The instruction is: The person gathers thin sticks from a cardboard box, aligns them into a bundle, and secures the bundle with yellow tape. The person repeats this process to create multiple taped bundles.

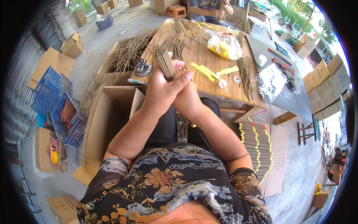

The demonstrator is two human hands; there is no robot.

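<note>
We hold a bundle of thin brown sticks (pixel 166 63) upright over the near edge of the wooden table (pixel 201 56). It looks light, and each stick brittle, so we take it round the lower half. Our left hand (pixel 164 91) clenches round it; our right hand (pixel 188 99) cups it from five o'clock, forearms converging.
</note>
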